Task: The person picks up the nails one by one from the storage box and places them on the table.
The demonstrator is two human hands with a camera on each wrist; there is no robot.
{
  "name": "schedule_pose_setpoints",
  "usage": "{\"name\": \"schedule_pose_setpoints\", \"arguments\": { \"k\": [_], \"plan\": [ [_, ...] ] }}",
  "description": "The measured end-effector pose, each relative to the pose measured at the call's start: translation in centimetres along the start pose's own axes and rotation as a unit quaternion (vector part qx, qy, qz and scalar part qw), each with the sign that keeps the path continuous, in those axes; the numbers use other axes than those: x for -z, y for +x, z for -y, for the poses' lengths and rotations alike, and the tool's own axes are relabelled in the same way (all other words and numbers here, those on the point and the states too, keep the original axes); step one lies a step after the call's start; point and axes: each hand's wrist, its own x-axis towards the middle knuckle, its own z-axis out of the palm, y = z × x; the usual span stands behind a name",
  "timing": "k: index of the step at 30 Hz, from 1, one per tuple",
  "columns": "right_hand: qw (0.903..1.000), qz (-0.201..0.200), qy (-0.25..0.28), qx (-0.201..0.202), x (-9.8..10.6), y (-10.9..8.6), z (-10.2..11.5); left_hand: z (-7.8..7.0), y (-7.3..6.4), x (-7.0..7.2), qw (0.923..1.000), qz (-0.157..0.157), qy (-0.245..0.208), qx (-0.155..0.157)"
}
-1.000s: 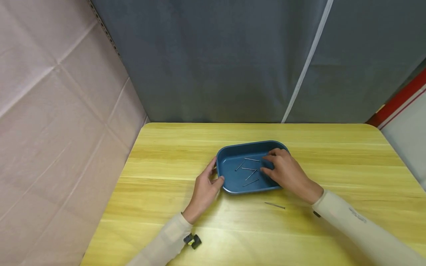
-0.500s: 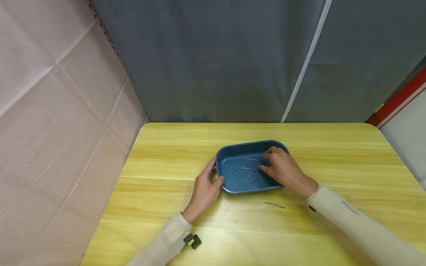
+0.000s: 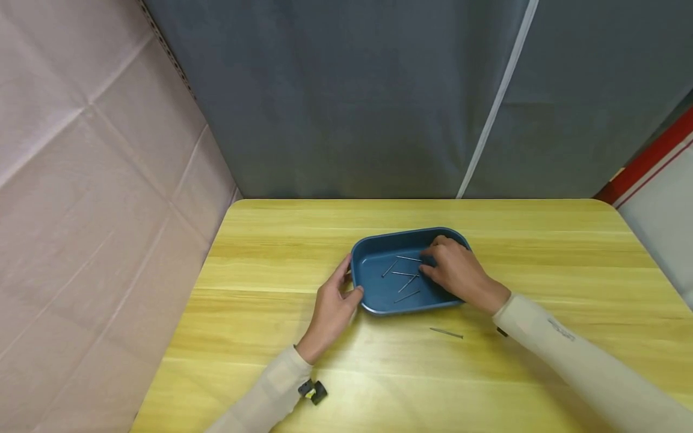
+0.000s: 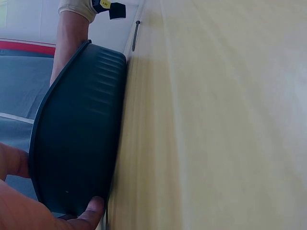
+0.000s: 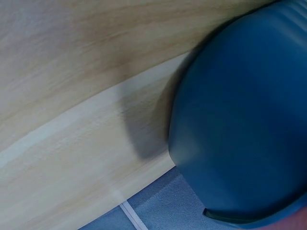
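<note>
Right hand in the blue tray, by the nails

It's at the tray's three o'clock; I can't tell if it pinches a nail. My left hand grips the tray at eight o'clock. One loose nail lies on the table at five o'clock. I'm likely getting a nail; next needs a careful pinch.

Left hand, thumb spread from fingers; right hand palm down, fingers bent; forearms angled inward.
</note>
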Motion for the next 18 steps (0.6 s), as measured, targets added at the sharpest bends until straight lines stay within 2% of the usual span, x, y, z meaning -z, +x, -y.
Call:
{"name": "schedule_pose_setpoints", "arguments": {
  "k": [18],
  "plan": [
    [0.9998, -0.001, -0.021, 0.005, -0.74, 0.69, -0.12, -0.04, 0.00, -0.05, 1.0000, -0.001, 0.000, 0.002]
  ]
}}
